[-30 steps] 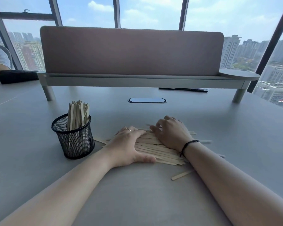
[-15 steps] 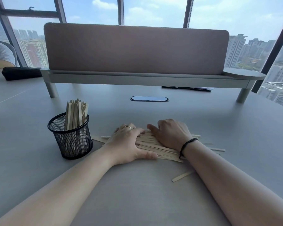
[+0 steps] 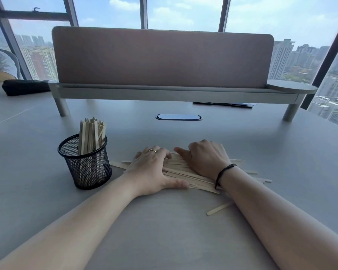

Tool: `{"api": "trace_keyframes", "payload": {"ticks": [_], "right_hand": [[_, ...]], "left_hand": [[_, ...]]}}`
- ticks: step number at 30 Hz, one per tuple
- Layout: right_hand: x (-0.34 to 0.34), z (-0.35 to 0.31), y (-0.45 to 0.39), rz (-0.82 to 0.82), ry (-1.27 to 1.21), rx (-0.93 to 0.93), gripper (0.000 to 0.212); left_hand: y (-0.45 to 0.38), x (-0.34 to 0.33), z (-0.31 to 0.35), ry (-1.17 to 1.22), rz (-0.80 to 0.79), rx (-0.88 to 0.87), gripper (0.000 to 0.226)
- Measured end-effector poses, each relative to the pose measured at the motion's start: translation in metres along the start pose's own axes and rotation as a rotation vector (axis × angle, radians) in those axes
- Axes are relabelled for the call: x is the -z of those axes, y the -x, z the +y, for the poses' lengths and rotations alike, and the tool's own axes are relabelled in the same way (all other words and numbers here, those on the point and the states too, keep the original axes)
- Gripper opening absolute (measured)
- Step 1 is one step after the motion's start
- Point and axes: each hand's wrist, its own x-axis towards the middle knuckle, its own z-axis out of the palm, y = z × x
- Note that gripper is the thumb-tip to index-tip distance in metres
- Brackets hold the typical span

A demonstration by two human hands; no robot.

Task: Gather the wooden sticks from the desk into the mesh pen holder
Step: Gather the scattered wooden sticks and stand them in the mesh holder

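Note:
A pile of flat wooden sticks (image 3: 185, 173) lies on the grey desk (image 3: 164, 221) in front of me. My left hand (image 3: 152, 168) lies over the pile's left side, thumb stretched along its near edge. My right hand (image 3: 205, 158) rests curled on the pile's right side, a black band on the wrist. Both hands press the sticks together from either side. The black mesh pen holder (image 3: 85, 162) stands just left of the pile, upright, with several sticks (image 3: 91, 134) in it. One stray stick (image 3: 219, 208) lies nearer me, beside my right forearm.
A raised shelf with a brown divider panel (image 3: 160, 59) crosses the desk behind. A cable port (image 3: 179, 117) is set in the desk ahead of the hands. A black pouch (image 3: 26, 87) and another person's arm are at far left. Dark pens (image 3: 222, 104) lie under the shelf.
Both hands have drawn slightly closer together over the pile, bunching the sticks tighter. The view has shifted a little; the holder has not moved.

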Motion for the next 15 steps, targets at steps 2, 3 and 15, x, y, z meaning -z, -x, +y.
{"api": "trace_keyframes", "payload": {"ticks": [2,3,15], "right_hand": [[0.001,0.0,0.0,0.0,-0.005,0.006,0.067],[0.002,0.0,0.0,-0.003,-0.007,0.005,0.067],[0.016,0.017,-0.007,0.056,-0.164,-0.137,0.081]], "left_hand": [[0.0,0.0,0.0,0.01,0.003,0.002,0.111],[0.0,0.001,0.0,0.016,0.006,0.004,0.112],[0.001,0.002,-0.003,0.111,0.065,0.011,0.149]]}}
